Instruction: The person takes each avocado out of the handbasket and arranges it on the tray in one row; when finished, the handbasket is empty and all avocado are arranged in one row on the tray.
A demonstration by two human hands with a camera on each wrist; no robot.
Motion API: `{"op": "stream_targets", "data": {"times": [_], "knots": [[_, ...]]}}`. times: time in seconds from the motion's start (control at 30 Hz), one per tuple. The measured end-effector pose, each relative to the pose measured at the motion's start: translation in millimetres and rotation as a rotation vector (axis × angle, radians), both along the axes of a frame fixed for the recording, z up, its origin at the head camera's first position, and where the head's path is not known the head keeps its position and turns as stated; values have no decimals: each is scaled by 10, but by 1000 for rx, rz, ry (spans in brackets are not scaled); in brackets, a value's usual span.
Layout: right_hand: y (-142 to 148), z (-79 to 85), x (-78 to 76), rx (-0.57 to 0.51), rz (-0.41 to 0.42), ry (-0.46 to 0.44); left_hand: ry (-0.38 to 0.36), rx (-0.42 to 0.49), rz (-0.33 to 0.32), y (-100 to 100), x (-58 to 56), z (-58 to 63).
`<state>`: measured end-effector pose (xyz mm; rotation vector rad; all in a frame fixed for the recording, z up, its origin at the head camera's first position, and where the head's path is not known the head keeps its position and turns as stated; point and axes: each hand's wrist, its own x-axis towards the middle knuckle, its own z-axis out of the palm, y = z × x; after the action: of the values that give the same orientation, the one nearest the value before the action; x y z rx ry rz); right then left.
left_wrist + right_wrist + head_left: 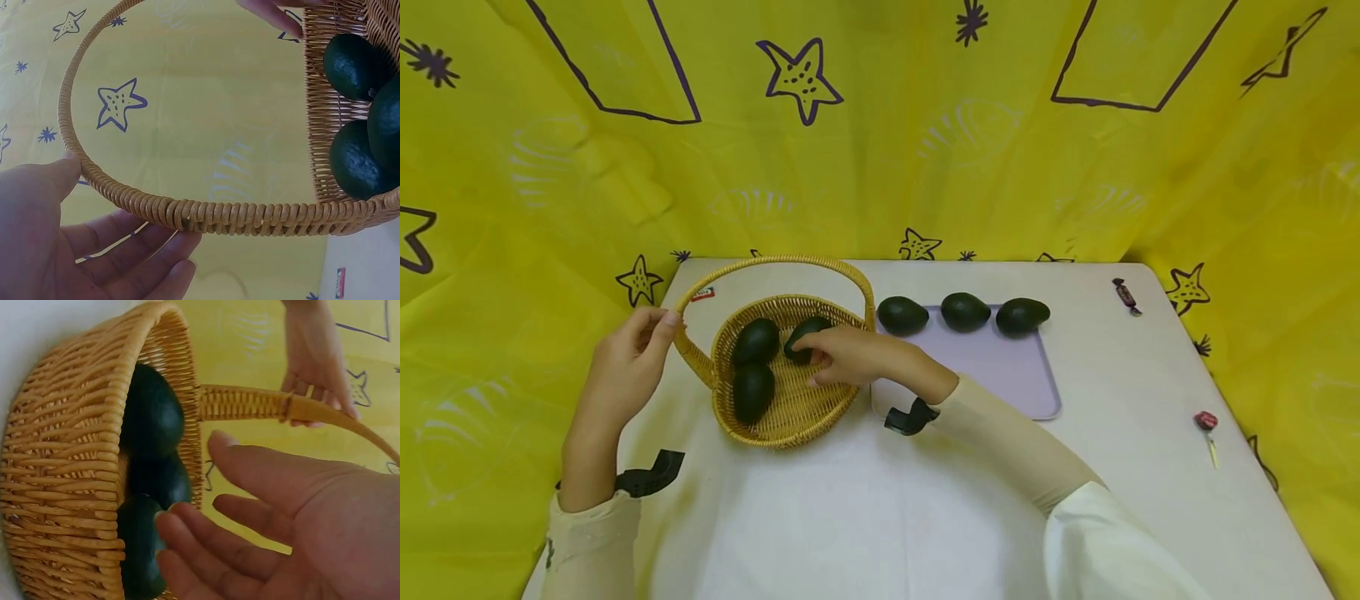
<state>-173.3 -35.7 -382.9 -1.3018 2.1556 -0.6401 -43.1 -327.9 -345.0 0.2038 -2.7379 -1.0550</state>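
Note:
A round wicker basket (778, 440) with a tall hooped handle (244, 219) stands left of centre on the table. My left hand (625, 371) grips the left side of this handle, thumb on one side and fingers on the other in the left wrist view. Inside lie three dark green avocados: two (752, 393) along the left wall, the third (812, 329) towards the back. My right hand (846, 354) reaches over the basket's right rim, partly covering that third avocado. In the right wrist view its fingertips overlap the nearest avocado (139, 544), with the thumb spread away.
Right of the basket lies a pale purple tray (1000, 375), with three avocados (966, 312) in a row along its back edge. A wrapped candy (1125, 296) and a lollipop (1206, 423) lie farther right. A small red-and-white packet (703, 293) sits behind the handle. Yellow patterned cloth (880, 150) surrounds the table.

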Motion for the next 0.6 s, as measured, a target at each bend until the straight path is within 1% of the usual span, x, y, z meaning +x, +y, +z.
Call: {"op": "stream_targets", "data": {"times": [0.17, 0.33, 0.47, 0.6], "knots": [[-165, -46, -39, 120, -9, 27, -8, 1, 5, -3, -12, 0], [-333, -73, -81, 189, -21, 51, -14, 5, 7, 3, -21, 2], [-458, -47, -111, 265, -24, 67, -8, 4, 5, 10, -14, 11], [-565, -8, -138, 324, -15, 63, 1, -7, 6, 0, -6, 12]]}}
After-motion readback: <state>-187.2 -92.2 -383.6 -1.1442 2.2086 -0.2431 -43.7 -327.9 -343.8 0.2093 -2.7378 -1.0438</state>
